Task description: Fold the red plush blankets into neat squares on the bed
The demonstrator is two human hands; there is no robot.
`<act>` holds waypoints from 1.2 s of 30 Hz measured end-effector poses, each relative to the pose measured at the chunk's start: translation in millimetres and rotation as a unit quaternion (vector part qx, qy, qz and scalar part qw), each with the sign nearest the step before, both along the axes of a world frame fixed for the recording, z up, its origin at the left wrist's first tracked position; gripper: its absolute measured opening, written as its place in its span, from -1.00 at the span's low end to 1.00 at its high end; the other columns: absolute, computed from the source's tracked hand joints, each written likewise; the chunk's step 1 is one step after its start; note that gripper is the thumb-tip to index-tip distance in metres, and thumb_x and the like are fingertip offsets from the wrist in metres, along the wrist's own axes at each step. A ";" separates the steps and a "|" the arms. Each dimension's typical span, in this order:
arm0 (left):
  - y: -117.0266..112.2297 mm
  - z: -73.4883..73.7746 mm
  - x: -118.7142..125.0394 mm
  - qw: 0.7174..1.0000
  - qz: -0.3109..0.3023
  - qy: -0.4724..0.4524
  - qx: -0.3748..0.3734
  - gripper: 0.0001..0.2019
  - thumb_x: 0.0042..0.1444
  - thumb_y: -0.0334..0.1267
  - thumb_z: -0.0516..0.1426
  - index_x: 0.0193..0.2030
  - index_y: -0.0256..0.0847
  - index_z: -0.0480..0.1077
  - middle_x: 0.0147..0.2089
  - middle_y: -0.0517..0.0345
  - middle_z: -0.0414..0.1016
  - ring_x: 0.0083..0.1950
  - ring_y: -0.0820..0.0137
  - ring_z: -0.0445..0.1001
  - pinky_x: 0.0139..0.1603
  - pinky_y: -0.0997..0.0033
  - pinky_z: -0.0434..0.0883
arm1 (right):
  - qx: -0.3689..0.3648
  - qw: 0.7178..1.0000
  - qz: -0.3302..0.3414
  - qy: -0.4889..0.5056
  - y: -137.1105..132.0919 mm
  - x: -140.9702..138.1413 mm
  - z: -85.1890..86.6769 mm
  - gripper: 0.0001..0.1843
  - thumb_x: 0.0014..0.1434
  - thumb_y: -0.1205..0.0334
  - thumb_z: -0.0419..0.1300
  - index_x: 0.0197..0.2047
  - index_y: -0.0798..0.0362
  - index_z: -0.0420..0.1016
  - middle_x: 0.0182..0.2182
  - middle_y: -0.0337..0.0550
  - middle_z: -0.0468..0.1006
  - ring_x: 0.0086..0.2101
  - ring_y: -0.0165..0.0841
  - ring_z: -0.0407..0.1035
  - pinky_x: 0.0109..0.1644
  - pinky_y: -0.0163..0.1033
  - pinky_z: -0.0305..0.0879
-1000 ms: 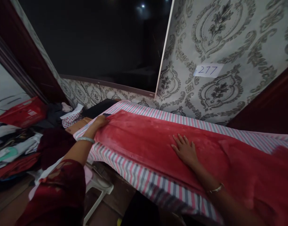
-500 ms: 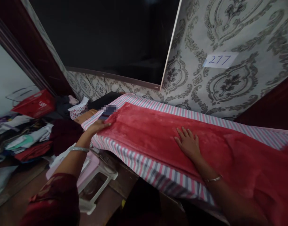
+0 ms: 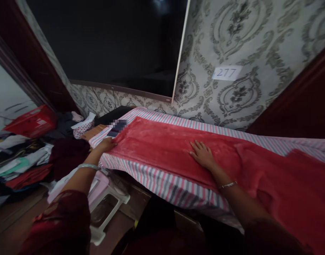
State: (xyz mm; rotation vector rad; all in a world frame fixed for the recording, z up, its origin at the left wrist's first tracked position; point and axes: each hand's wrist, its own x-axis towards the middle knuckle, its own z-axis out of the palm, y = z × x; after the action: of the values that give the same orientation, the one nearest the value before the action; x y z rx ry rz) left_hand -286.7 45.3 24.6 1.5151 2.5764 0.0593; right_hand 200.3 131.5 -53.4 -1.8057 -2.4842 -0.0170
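Observation:
A red plush cloth (image 3: 164, 145) lies spread along a table covered with a pink, white and grey striped sheet (image 3: 162, 186). My left hand (image 3: 106, 144) rests at the cloth's near left corner, fingers together on its edge. My right hand (image 3: 202, 155) lies flat on the middle of the cloth with fingers stretched out. A dark phone-like thing (image 3: 117, 128) lies just beyond the left corner, partly blurred.
A pile of clothes (image 3: 21, 159) and a red basket (image 3: 29, 122) fill the left side. A white and pink plastic stool (image 3: 104, 198) stands below the table's left end. Patterned wallpaper with a "277" label (image 3: 226, 73) and a dark panel (image 3: 111, 46) stand behind.
My left hand has slid from the far left corner down toward the near corner of the cloth. My right hand has stayed flat on the middle. The view has shifted slightly.

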 end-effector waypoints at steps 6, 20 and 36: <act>20.2 6.6 41.8 0.989 -0.096 0.080 0.075 -0.47 0.33 -0.15 -0.03 0.30 -0.49 0.30 0.30 -0.47 0.39 0.28 -0.10 0.44 0.20 0.04 0.41 | -0.052 0.997 0.018 0.052 -42.5 1.5 18.3 -0.38 0.44 0.05 0.03 0.50 -0.07 0.16 0.50 0.05 0.05 0.46 0.00 -0.08 0.45 0.25 -0.10; 97.8 -41.1 279.4 0.927 -0.345 0.073 0.130 -0.40 0.37 -0.10 -0.12 0.47 -0.29 0.21 0.53 -0.29 0.10 0.53 -0.09 0.09 0.42 -0.30 0.12 | 0.153 0.909 -0.119 0.368 -131.5 185.4 34.9 -0.50 0.30 0.10 0.01 0.14 0.05 0.61 0.09 -0.01 0.64 0.09 -0.12 0.50 0.23 0.04 0.38; 113.3 -52.1 273.2 0.912 -0.356 0.142 0.144 -0.37 0.27 -0.11 -0.22 0.42 -0.11 0.25 0.49 -0.17 0.23 0.49 0.03 0.18 0.35 -0.11 0.22 | 0.287 0.698 -0.570 0.325 -170.3 424.7 17.5 -0.39 0.14 0.29 -0.02 0.21 0.23 0.53 0.05 0.16 0.63 0.06 -0.10 0.48 0.15 -0.09 0.38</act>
State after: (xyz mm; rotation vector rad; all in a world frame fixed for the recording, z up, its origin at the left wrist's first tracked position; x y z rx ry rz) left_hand -13.5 158.7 -27.5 2.6568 2.0839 0.1461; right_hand 625.0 -38.7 -35.9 -2.1294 -0.5349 -0.1614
